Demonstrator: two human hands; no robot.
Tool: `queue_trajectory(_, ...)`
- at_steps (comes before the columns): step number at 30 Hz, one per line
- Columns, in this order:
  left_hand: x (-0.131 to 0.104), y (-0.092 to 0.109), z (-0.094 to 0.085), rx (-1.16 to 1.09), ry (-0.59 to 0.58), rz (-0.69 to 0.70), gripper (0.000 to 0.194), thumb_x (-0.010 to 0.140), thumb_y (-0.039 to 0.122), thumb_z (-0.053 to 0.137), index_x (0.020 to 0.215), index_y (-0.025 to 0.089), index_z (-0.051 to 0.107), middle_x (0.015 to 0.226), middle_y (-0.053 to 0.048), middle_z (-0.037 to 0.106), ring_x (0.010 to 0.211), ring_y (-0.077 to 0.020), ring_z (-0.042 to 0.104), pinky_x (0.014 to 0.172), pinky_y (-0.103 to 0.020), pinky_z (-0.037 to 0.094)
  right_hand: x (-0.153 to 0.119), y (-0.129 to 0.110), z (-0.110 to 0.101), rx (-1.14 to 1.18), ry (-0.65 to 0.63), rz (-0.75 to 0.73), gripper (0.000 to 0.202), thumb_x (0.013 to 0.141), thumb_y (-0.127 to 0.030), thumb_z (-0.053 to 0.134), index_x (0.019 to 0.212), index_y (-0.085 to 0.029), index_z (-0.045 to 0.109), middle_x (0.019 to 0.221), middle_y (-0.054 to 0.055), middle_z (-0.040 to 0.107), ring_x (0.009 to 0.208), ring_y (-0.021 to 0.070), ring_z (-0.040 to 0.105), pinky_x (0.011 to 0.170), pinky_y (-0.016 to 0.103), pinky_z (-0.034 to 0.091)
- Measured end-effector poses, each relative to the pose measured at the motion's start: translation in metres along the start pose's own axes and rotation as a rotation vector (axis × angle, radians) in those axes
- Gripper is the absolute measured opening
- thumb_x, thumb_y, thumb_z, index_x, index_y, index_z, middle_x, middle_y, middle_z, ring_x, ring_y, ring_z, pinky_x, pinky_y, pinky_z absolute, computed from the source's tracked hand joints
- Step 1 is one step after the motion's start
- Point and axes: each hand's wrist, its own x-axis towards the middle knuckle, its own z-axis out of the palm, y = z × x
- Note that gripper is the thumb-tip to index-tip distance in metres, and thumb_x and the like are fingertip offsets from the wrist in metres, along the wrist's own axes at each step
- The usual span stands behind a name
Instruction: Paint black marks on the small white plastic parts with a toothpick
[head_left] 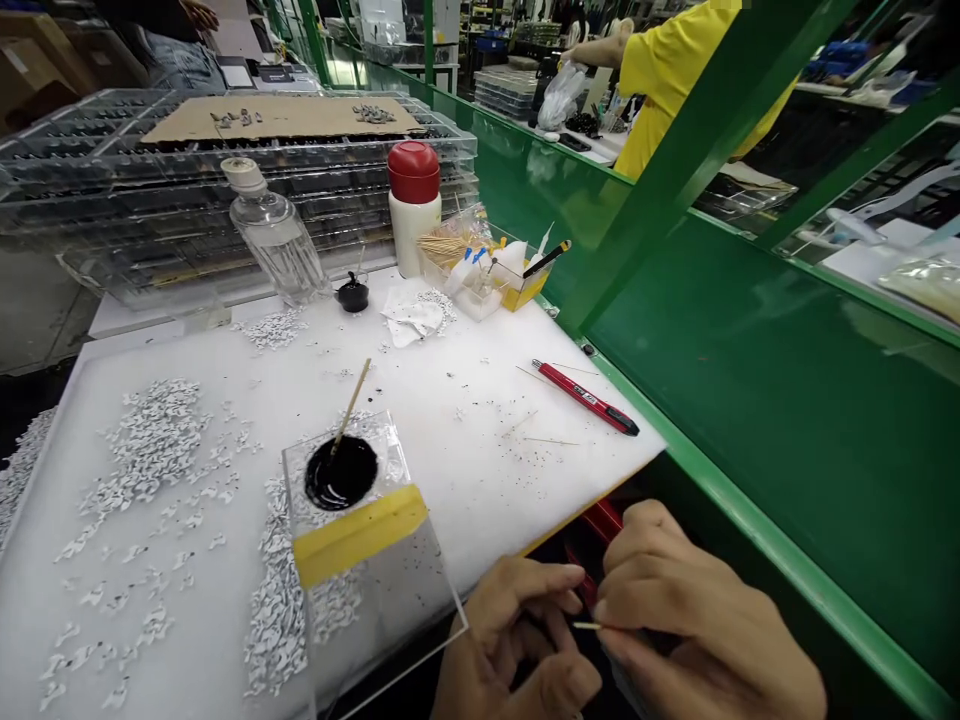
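Observation:
My right hand [697, 610] pinches a toothpick [586, 626] whose pale end points toward my left hand [517, 640]. The left fingers are curled together just beside that tip, and whatever sits between them is hidden. Both hands are beyond the table's front edge. To their left lies a clear acrylic plate [375, 620] with a yellow tape strip [360, 535] across it. On the plate is a round pool of glossy black paint [341, 474], with a wooden stick [351, 408] standing tilted in it. Many small white pieces [277, 610] lie under and beside the plate.
A pile of white pieces [154, 440] spreads at left. Behind stand a clear bottle [277, 240], a small black cup [352, 293], a red-capped flask [415, 210] and a toothpick box [450, 260]. A red cutter knife [585, 397] lies right, near a green partition [750, 380].

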Motion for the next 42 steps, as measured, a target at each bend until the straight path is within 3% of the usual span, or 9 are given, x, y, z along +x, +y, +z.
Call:
queue_trajectory(4, 0.02, -0.008, 0.007, -0.136, 0.026, 0.028, 0.024, 0.085, 0.053, 0.086, 0.096, 0.032, 0.084, 0.102, -0.007, 0.074, 0.097, -0.0236, 0.072, 0.087, -0.036, 0.06, -0.008, -0.001, 0.014, 0.001, 0.095, 0.056, 0.009, 0.101, -0.013, 0.061, 0.1, -0.021, 0.059, 0.074, -0.001, 0.067, 0.067, 0.0129, 0.061, 0.065, 0.03, 0.051)
queue_trajectory(9, 0.03, -0.004, 0.014, -0.232, 0.098, 0.052, 0.024, 0.089, 0.052, 0.084, 0.089, 0.029, 0.079, 0.105, -0.006, 0.077, 0.102, -0.0227, 0.073, 0.095, -0.036, 0.06, -0.005, 0.01, 0.009, -0.052, 0.118, 0.098, 0.008, 0.105, -0.023, 0.06, 0.098, -0.023, 0.064, 0.075, -0.002, 0.069, 0.07, 0.0123, 0.065, 0.067, 0.028, 0.056)
queue_trajectory(12, 0.036, 0.008, 0.018, -0.263, 0.146, 0.022, 0.024, 0.095, 0.05, 0.078, 0.093, 0.025, 0.079, 0.099, -0.005, 0.08, 0.098, -0.0207, 0.074, 0.096, -0.035, 0.06, 0.003, 0.041, -0.004, -0.235, 0.239, 0.213, 0.014, 0.108, -0.025, 0.056, 0.104, -0.02, 0.068, 0.095, 0.003, 0.074, 0.088, 0.0151, 0.07, 0.08, 0.032, 0.06)
queue_trajectory(15, 0.039, 0.019, 0.02, -0.268, 0.146, -0.017, 0.022, 0.094, 0.044, 0.081, 0.091, 0.023, 0.081, 0.087, -0.003, 0.079, 0.083, -0.0161, 0.072, 0.082, -0.028, 0.06, 0.011, 0.087, -0.012, -0.493, 0.281, 0.348, 0.028, 0.104, -0.039, 0.065, 0.124, -0.019, 0.069, 0.124, 0.008, 0.07, 0.117, 0.0234, 0.066, 0.105, 0.049, 0.055)
queue_trajectory(21, 0.04, 0.024, 0.017, -0.27, 0.146, -0.027, 0.011, 0.09, 0.036, 0.087, 0.089, 0.025, 0.084, 0.09, -0.001, 0.08, 0.082, -0.0107, 0.069, 0.08, -0.02, 0.055, 0.016, 0.138, -0.012, -0.61, 0.171, 0.453, 0.029, 0.102, -0.043, 0.067, 0.116, -0.017, 0.07, 0.118, 0.007, 0.07, 0.112, 0.0224, 0.068, 0.101, 0.047, 0.058)
queue_trajectory(29, 0.035, 0.017, 0.025, -0.401, 0.098, -0.218, 0.02, 0.081, 0.039, 0.094, 0.084, 0.023, 0.084, 0.087, -0.002, 0.079, 0.076, -0.0096, 0.065, 0.073, -0.02, 0.051, -0.024, 0.084, -0.017, -0.464, 0.398, 0.561, 0.043, 0.109, -0.047, 0.051, 0.144, -0.021, 0.054, 0.119, 0.008, 0.069, 0.098, 0.0193, 0.069, 0.09, 0.041, 0.061)
queue_trajectory(34, 0.036, -0.001, 0.038, -0.512, 0.106, -0.499, 0.037, 0.067, 0.046, 0.101, 0.078, 0.016, 0.082, 0.075, -0.001, 0.073, 0.064, -0.0064, 0.058, 0.066, -0.019, 0.046, -0.083, 0.053, -0.004, -0.372, 0.331, 0.593, 0.042, 0.111, -0.045, 0.05, 0.143, -0.02, 0.057, 0.103, 0.005, 0.072, 0.084, 0.0157, 0.07, 0.081, 0.036, 0.063)
queue_trajectory(37, 0.042, -0.011, 0.044, -0.568, 0.152, -0.643, 0.041, 0.064, 0.045, 0.103, 0.078, 0.014, 0.081, 0.072, 0.001, 0.068, 0.063, -0.0048, 0.056, 0.066, -0.018, 0.045, -0.112, 0.047, 0.002, -0.366, 0.33, 0.598, 0.036, 0.111, -0.038, 0.053, 0.14, -0.02, 0.06, 0.118, 0.008, 0.073, 0.096, 0.0174, 0.074, 0.086, 0.037, 0.065)
queue_trajectory(42, 0.058, -0.018, 0.05, -0.639, 0.289, -0.688, 0.05, 0.056, 0.044, 0.106, 0.085, 0.013, 0.08, 0.074, 0.003, 0.064, 0.068, -0.0048, 0.055, 0.068, -0.016, 0.046, -0.132, 0.045, -0.004, -0.29, 0.178, 0.547, 0.028, 0.109, -0.032, 0.057, 0.133, -0.02, 0.067, 0.119, 0.007, 0.075, 0.099, 0.0167, 0.076, 0.085, 0.034, 0.067)
